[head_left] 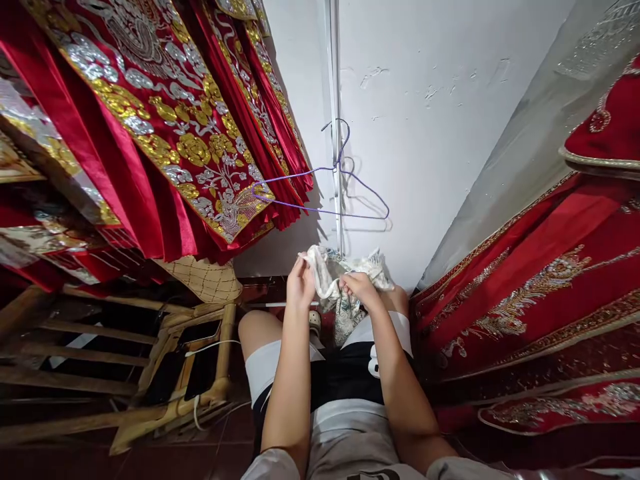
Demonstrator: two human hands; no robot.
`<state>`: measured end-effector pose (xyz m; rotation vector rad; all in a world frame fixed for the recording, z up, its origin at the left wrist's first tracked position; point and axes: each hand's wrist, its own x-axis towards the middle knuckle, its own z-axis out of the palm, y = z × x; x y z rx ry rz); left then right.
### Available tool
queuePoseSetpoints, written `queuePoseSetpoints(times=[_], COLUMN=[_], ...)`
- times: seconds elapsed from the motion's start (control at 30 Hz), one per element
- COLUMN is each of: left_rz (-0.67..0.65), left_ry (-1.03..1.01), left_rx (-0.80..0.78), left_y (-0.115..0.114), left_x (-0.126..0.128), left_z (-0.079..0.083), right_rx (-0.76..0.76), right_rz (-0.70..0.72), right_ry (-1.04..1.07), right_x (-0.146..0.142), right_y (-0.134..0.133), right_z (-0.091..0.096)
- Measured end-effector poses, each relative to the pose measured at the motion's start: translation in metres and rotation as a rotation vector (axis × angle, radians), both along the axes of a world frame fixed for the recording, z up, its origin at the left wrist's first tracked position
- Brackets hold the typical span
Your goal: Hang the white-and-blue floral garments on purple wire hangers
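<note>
A white patterned garment (349, 317) lies across my lap and hangs down between my knees; I cannot make out its exact kind. My left hand (301, 283) grips a bunched edge of it, with thumb and fingers bent round the cloth. Just to the right, my right hand (361, 288) is closed in a pinch on another part of the same cloth. Between the two hands the fabric forms a raised, curved fold. Above them a bare purple clothes hanger (320, 211) hangs against the wall, touched by neither hand.
Red embroidered costumes (200, 147) hang at left, close to the hanger. More red beaded clothing (525, 287) fills the right side. A bamboo chair (223, 360) stands at lower left with a phone (203, 335) and a white cable on it. Ahead is a white wall (425, 133).
</note>
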<state>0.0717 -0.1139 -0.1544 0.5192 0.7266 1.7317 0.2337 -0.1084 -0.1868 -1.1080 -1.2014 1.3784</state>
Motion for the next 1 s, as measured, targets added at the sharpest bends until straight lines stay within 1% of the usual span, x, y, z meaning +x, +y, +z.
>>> queuePoseSetpoints(times=[0.07,0.1,0.17,0.23,0.3,0.37,0.4,0.43,0.47,0.53,0.57,0.6,0.63,0.67,0.7,0.73,0.8,0.87,0.9,0.93,1.0], left_rz=[-0.052,-0.079,-0.134,-0.153,-0.129,-0.078,-0.070,-0.087,-0.150,-0.393,-0.525,-0.623,-0.668,-0.659,-0.611,-0.544,-0.421,-0.365,-0.377,-0.417,-0.533], left_ry=[0.118,0.209,0.447,0.688,0.864,0.920,0.922,0.927,0.954,1.092,1.178,1.260,1.334,1.401,1.462,1.526,1.680,1.878,1.988,2.091,2.250], left_rx=[0.122,0.166,0.233,0.308,0.389,0.444,0.452,0.448,0.435,0.380,0.340,0.302,0.267,0.245,0.236,0.235,0.237,0.217,0.183,0.136,0.032], left_y=[-0.009,-0.014,-0.026,-0.036,-0.038,-0.032,-0.027,-0.021,-0.014,-0.004,-0.001,0.001,0.002,0.001,0.001,0.000,-0.001,0.001,0.002,0.005,0.010], left_x=[0.016,0.023,0.036,0.044,0.045,0.039,0.033,0.027,0.019,0.002,-0.007,-0.016,-0.025,-0.034,-0.043,-0.050,-0.065,-0.078,-0.083,-0.089,-0.098], left_z=[0.012,0.019,0.029,0.038,0.043,0.046,0.045,0.044,0.042,0.038,0.036,0.037,0.039,0.043,0.049,0.057,0.075,0.089,0.093,0.095,0.095], right_rx=[0.052,0.084,0.110,0.073,0.037,0.034,0.040,0.051,0.077,0.197,0.290,0.393,0.489,0.563,0.607,0.628,0.614,0.569,0.546,0.532,0.541], right_rz=[-0.066,-0.093,-0.080,0.018,0.127,0.248,0.302,0.346,0.373,0.355,0.309,0.237,0.143,0.045,-0.031,-0.072,-0.064,-0.039,-0.051,-0.076,-0.129], right_ry=[-0.023,-0.018,0.047,0.172,0.283,0.306,0.287,0.254,0.211,0.109,0.050,-0.014,-0.079,-0.139,-0.196,-0.258,-0.408,-0.579,-0.651,-0.704,-0.737], right_x=[0.002,0.003,0.004,0.004,0.004,0.006,0.009,0.012,0.017,0.026,0.030,0.033,0.034,0.034,0.033,0.031,0.028,0.032,0.037,0.044,0.060], right_y=[0.000,-0.001,-0.002,-0.004,-0.006,-0.006,-0.005,-0.003,0.002,0.016,0.026,0.038,0.051,0.065,0.078,0.090,0.110,0.122,0.125,0.126,0.123], right_z=[0.000,0.003,0.013,0.029,0.048,0.069,0.079,0.090,0.101,0.122,0.131,0.138,0.143,0.146,0.146,0.144,0.134,0.122,0.117,0.111,0.103])
